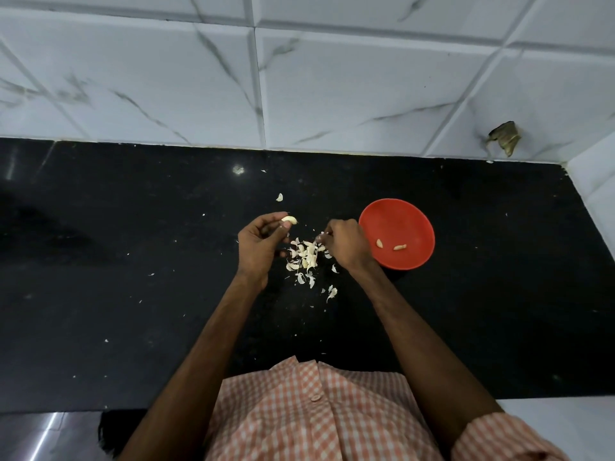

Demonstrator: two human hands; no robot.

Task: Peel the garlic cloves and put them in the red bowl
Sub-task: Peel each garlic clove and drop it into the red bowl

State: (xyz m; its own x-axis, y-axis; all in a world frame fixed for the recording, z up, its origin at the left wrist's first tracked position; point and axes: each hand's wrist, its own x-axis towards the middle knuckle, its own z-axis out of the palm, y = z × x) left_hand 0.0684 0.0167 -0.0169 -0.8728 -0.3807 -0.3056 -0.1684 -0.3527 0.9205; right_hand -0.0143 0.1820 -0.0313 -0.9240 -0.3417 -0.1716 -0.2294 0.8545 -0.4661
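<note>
Left of the bowl [399, 214], the left hand [258, 249] has its grip pinched on a clove [289, 220]. The right hand [346, 247], just beside the bowl, pinches a peel scrap [321, 237] over the peel pile [306, 257] on the table [133, 294]. In the bowl lie two cloves [379, 242].

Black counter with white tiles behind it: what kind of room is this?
Most likely a kitchen. A shiny black counter meets a white tiled wall, garlic skins lie in a heap on it, and a red bowl holds two peeled cloves.

A home kitchen: black stone counter [133, 294] against marble-look white wall tiles [332, 88], strewn with garlic peels [304, 257].
</note>
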